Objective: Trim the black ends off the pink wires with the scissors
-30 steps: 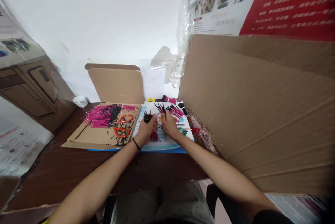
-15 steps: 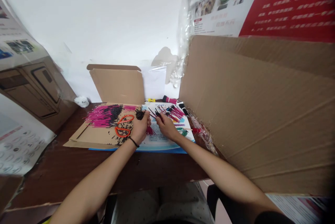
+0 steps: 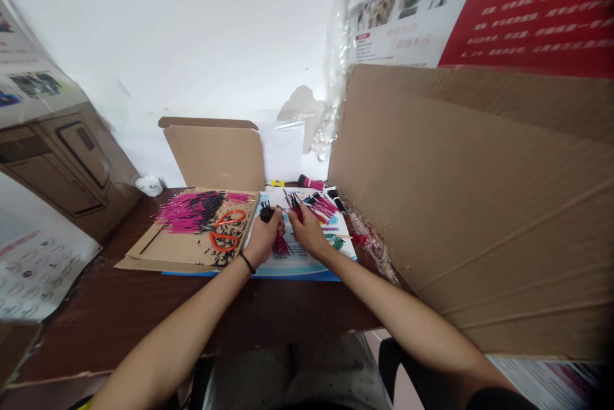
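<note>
My left hand [image 3: 263,238] is closed around a bundle of thin pink wires with black ends [image 3: 267,211]. The black ends stick up above the fist and the pink parts hang out below it. Close beside it, my right hand [image 3: 309,232] grips a smaller, looser bunch of the same wires [image 3: 293,201], its black ends fanned upward. The fingertips of both hands nearly meet. Left of my hands, a large pile of these wires [image 3: 187,213] lies on flat cardboard [image 3: 167,253]. Scissors with orange handles [image 3: 224,250] rest there among small black bits.
Under my hands is a printed sheet [image 3: 273,266]. More loose wires [image 3: 323,205] lie on its right side, and a tied wire bundle [image 3: 311,183] sits behind. A tall cardboard panel [image 3: 470,205] bounds the right; a printed carton [image 3: 71,167] stands left on the brown table [image 3: 268,311].
My left hand has shifted slightly right with its bundle, closer to the right hand. The wires in my right hand now point more upright.
</note>
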Demonstrator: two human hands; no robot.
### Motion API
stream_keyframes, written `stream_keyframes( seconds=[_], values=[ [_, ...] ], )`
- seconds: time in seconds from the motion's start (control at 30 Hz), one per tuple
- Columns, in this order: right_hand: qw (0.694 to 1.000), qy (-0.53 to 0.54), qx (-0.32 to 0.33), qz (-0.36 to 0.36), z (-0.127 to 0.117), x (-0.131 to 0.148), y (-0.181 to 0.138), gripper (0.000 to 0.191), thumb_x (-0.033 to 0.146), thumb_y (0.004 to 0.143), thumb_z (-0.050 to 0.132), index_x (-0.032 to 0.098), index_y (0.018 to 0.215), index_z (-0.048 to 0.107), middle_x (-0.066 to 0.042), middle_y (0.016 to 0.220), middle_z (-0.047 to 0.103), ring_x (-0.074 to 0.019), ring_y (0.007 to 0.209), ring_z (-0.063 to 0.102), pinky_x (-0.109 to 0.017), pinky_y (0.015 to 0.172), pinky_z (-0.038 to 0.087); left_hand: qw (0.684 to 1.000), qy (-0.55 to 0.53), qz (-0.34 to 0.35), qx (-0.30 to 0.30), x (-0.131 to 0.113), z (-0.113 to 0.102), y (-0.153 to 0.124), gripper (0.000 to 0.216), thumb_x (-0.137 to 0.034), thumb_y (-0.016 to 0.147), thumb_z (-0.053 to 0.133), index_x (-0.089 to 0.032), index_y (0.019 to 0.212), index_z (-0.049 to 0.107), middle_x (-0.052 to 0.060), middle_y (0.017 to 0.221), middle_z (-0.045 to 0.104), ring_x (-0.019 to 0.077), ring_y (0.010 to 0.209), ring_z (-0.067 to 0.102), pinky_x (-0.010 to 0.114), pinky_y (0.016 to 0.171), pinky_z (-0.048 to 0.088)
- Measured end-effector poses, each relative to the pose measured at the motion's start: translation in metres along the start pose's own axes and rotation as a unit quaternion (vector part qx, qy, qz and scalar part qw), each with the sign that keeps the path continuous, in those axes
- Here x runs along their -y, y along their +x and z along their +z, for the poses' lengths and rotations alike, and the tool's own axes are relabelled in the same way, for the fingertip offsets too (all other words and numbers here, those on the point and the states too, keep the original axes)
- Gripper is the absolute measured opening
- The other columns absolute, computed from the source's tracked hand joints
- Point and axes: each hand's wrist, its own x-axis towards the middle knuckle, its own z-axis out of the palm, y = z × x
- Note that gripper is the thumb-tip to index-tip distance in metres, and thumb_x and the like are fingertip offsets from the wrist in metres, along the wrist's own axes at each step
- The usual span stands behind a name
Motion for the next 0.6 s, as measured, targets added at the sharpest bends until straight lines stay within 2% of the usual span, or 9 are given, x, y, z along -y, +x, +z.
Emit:
stream_keyframes(
  seconds=[0.1, 0.2, 0.3, 0.4, 0.5, 0.6],
  values=[
    [0.999, 0.002, 0.037, -0.022, 0.003, 0.003, -0.003, 0.017, 0.037, 0.086, 0.041, 0.021, 0.082, 0.047, -0.002, 0.077, 0.057, -0.0166, 0.070, 0.049, -0.029, 0.066, 0.038, 0.999, 0.044, 0.028, -0.011, 0.004, 0.000, -0.001, 0.029, -0.034, 0.066, 0.073, -0.016, 0.068, 0.050, -0.008, 0.047, 0.042, 0.0044, 0.039, 0.037, 0.018, 0.039, 0.030],
    [0.999, 0.006, 0.042, -0.017, 0.003, 0.003, -0.004, 0.018, 0.037, 0.086, 0.040, 0.022, 0.080, 0.047, 0.000, 0.073, 0.055, -0.0157, 0.067, 0.048, -0.028, 0.064, 0.037, 0.997, 0.035, 0.032, -0.067, 0.000, 0.000, 0.003, 0.029, -0.030, 0.065, 0.071, -0.016, 0.060, 0.046, -0.008, 0.045, 0.041, 0.0039, 0.037, 0.036, 0.017, 0.037, 0.029],
    [0.999, 0.013, 0.021, 0.025, 0.002, 0.000, -0.002, 0.018, 0.036, 0.085, 0.040, 0.022, 0.075, 0.046, 0.003, 0.065, 0.051, -0.0149, 0.063, 0.046, -0.027, 0.061, 0.035, 0.990, -0.017, 0.008, -0.141, -0.009, -0.003, 0.009, 0.030, -0.026, 0.065, 0.068, -0.017, 0.054, 0.042, -0.007, 0.044, 0.044, 0.0040, 0.036, 0.039, 0.016, 0.036, 0.030],
    [0.996, 0.052, 0.044, 0.050, 0.000, -0.001, 0.000, 0.018, 0.034, 0.084, 0.040, 0.023, 0.070, 0.045, 0.004, 0.059, 0.051, -0.0137, 0.059, 0.047, -0.026, 0.058, 0.035, 0.982, -0.029, -0.030, -0.183, -0.016, -0.007, 0.015, 0.023, -0.025, 0.068, 0.065, -0.016, 0.057, 0.048, -0.004, 0.046, 0.049, 0.0061, 0.038, 0.045, 0.017, 0.038, 0.036],
    [0.991, 0.100, 0.076, 0.044, 0.000, 0.000, -0.001, 0.014, 0.033, 0.084, 0.043, 0.022, 0.075, 0.046, 0.006, 0.057, 0.055, -0.0128, 0.056, 0.050, -0.025, 0.059, 0.037, 0.987, -0.018, -0.046, -0.151, -0.014, -0.007, 0.013, 0.021, -0.024, 0.068, 0.066, -0.015, 0.059, 0.049, -0.003, 0.048, 0.050, 0.0060, 0.040, 0.047, 0.016, 0.039, 0.037],
    [0.987, 0.132, 0.089, 0.027, 0.002, 0.003, -0.003, 0.011, 0.032, 0.084, 0.045, 0.022, 0.079, 0.045, 0.006, 0.057, 0.058, -0.0130, 0.057, 0.054, -0.027, 0.062, 0.041, 0.995, 0.004, -0.016, -0.097, -0.008, -0.003, 0.006, 0.030, -0.026, 0.068, 0.068, -0.017, 0.055, 0.042, -0.006, 0.045, 0.043, 0.0045, 0.038, 0.041, 0.016, 0.038, 0.033]
  ],
)
